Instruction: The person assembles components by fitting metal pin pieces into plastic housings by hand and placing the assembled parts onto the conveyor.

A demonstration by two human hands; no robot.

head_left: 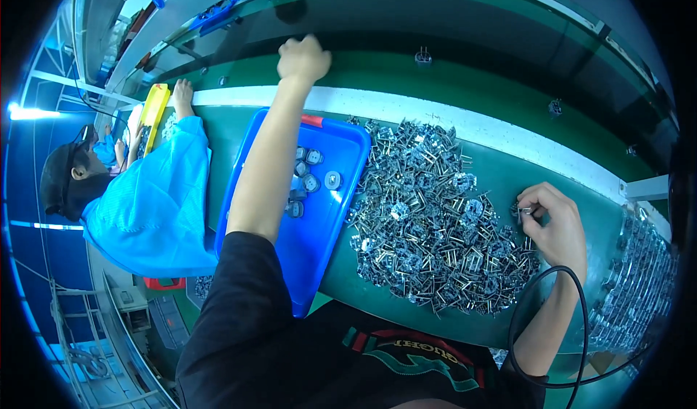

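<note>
My left hand (304,60) reaches across the blue tray (351,134) and over the green conveyor belt. Its fingers are curled in, and whatever they may hold is hidden. My right hand (557,224) is at the right end of a big heap of small pronged metal parts (435,220). Between its thumb and fingertips it pinches one small metal part (526,211). Several grey round plastic housings (312,182) lie in the tray, partly behind my left forearm.
A white rail (465,122) divides the bench from the belt (501,86), which carries scattered pronged pieces (423,57). Rows of metal parts (635,285) lie at the right. A black cable (514,322) loops over my right forearm. At left a co-worker in blue (156,198) sits near a yellow tray (155,111).
</note>
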